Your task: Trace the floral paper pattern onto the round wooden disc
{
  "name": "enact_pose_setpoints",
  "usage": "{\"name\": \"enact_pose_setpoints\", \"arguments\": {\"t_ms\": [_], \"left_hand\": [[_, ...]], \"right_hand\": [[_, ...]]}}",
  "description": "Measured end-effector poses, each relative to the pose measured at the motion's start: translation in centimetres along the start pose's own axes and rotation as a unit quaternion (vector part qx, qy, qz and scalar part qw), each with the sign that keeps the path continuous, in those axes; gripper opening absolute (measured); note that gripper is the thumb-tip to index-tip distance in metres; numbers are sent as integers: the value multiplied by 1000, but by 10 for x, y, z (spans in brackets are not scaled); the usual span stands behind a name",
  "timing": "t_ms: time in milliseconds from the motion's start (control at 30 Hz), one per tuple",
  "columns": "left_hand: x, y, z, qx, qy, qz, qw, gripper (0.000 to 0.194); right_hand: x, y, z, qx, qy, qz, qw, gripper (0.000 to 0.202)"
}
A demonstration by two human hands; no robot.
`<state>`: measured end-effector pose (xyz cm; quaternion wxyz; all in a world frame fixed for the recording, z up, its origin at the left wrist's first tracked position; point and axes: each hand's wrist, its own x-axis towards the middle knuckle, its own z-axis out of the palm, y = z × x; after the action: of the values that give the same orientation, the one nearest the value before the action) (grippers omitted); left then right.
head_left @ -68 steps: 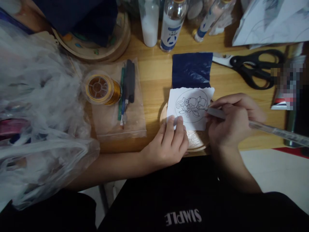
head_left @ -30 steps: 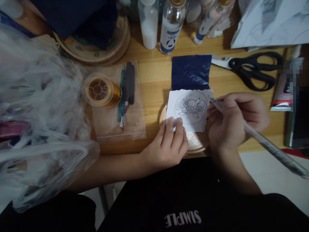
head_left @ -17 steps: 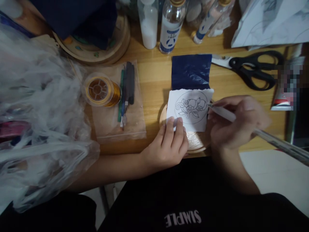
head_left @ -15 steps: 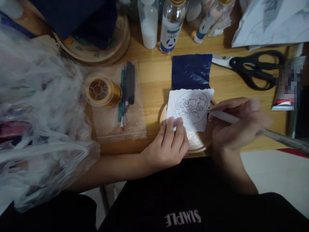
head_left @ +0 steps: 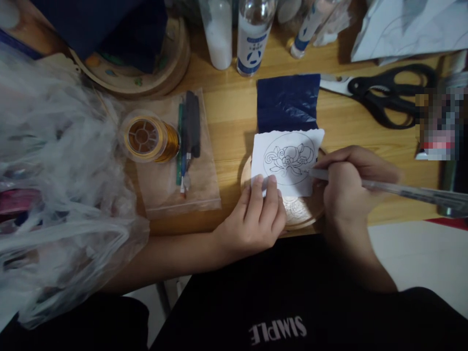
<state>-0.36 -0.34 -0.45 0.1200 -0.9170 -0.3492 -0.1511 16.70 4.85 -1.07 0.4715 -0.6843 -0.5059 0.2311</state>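
Note:
A white paper [head_left: 292,138] bears a line drawing of flowers and leaves inside a circle. My left hand [head_left: 252,214] presses its lower left part with the fingertips, against a round wooden disc [head_left: 318,214]; the thumb is mostly hidden. The disc shows a pale, shiny patch with faint lines below the paper. My right hand [head_left: 351,187] is closed around a pen [head_left: 402,189], its tip at the drawing's right side. From behind the paper's top edge extends a dark blue sheet [head_left: 288,102], seemingly carbon paper.
Black-handled scissors [head_left: 380,92] lie at the right. A wire spool [head_left: 149,139] and brushes [head_left: 188,131] rest on a clear plastic bag [head_left: 161,195]. Bottles [head_left: 252,46] stand at the back. Crumpled plastic [head_left: 66,195] fills the left, beside a round wooden container [head_left: 175,63].
My right hand has turned, bringing the pen tip slightly down and left along the drawing's right side. My left hand stays on the paper. The whole view has shifted slightly.

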Motion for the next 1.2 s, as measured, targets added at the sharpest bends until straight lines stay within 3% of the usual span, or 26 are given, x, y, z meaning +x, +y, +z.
{"name": "enact_pose_setpoints", "arguments": {"t_ms": [333, 600, 1033, 1200], "left_hand": [[2, -1, -1, 13, -4, 0, 1000, 33], [3, -1, -2, 11, -6, 1, 1000, 33], [2, -1, 0, 4, 0, 4, 1000, 41], [3, -2, 0, 4, 2, 0, 1000, 35]], "right_hand": [[0, -2, 0, 1, -16, -24, 1000, 27], [0, -1, -5, -24, -53, -4, 998, 26], [-1, -2, -4, -27, -46, -10, 999, 24], [0, -2, -6, -32, -57, -16, 998, 24]]}}
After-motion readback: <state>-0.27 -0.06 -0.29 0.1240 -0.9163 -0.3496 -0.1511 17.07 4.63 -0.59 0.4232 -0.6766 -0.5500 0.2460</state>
